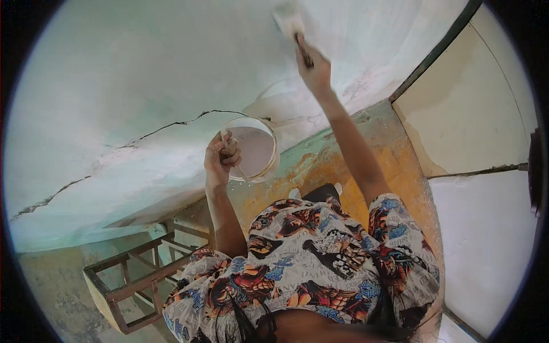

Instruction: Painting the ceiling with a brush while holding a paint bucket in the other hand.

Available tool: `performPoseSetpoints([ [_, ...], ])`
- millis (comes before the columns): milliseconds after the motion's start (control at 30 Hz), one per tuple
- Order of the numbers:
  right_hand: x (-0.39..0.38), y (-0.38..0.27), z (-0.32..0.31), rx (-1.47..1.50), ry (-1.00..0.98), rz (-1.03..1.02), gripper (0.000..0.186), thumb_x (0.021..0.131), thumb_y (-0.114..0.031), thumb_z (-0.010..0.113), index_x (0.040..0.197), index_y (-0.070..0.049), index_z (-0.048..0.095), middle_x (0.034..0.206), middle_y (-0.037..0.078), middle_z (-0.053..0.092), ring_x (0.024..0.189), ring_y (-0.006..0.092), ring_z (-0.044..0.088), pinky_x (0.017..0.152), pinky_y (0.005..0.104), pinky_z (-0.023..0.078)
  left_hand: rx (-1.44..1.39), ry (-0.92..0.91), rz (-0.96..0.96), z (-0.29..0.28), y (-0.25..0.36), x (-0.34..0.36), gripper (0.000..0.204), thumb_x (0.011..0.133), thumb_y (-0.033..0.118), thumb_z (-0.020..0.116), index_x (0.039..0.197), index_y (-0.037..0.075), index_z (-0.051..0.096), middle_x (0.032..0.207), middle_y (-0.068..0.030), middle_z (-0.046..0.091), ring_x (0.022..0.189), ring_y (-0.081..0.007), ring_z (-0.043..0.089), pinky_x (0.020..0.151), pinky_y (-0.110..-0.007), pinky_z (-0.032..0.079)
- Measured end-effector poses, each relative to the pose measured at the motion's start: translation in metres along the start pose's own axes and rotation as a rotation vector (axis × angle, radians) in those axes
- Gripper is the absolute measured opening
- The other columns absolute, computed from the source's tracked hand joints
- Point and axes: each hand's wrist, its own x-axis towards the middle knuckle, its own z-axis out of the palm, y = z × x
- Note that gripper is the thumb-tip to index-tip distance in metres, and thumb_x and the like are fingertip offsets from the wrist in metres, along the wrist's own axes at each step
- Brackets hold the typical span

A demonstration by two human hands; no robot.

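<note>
My right hand [314, 67] is raised at the upper middle, closed round the dark handle of a paintbrush [290, 22]. The brush's pale, wide bristles lie against the whitish-green wall [154, 63] and are slightly blurred. Lower and to the left, my left hand [222, 153] grips the handle of a white bucket [273, 157] at its near left rim. Pale, whitish paint [251, 150] shows inside the bucket, which hangs tilted with its mouth toward me.
A long jagged crack [171, 124] runs across the wall's lower part. At the lower left stands a wooden frame [128, 286]. The floor [394, 171] has worn orange and grey patches. Pale panels [486, 240] with dark edging stand at right.
</note>
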Motion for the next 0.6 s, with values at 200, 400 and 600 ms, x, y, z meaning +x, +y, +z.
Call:
performPoseSetpoints([
  [200,-0.194,0.065,-0.04,-0.169,-0.287,0.286,0.035,0.083,-0.012,0.06,0.117,-0.019,0.06,0.081,0.012,0.062,0.069,0.0307,0.061,0.061,0.0402,0.049,0.008,0.027,-0.027,0.001,0.008,-0.009,0.025,0.076,0.034,0.047,0.087,0.012,0.043,0.059,0.0066,0.021,0.045,-0.0058,0.019,0.043,-0.023,0.018],
  [400,-0.305,0.116,-0.099,-0.456,-0.849,0.593,0.027,0.085,-0.019,0.054,0.11,-0.01,0.06,0.088,0.015,0.065,0.079,0.0354,0.061,0.07,0.0471,0.048,0.008,0.027,-0.018,0.004,0.012,-0.01,0.033,0.074,0.039,0.057,0.087,0.013,0.042,0.059,0.0067,0.022,0.044,-0.0051,0.019,0.042,-0.023,0.016],
  [600,-0.237,0.072,-0.113,-0.275,-0.681,0.795,0.034,0.086,-0.023,0.059,0.115,-0.005,0.058,0.075,0.01,0.064,0.057,0.0215,0.057,0.054,0.0348,0.046,0.038,0.037,0.001,-0.012,0.011,-0.011,0.035,0.074,0.041,0.056,0.087,0.013,0.04,0.059,0.0067,0.022,0.045,-0.0049,0.018,0.042,-0.022,0.016],
])
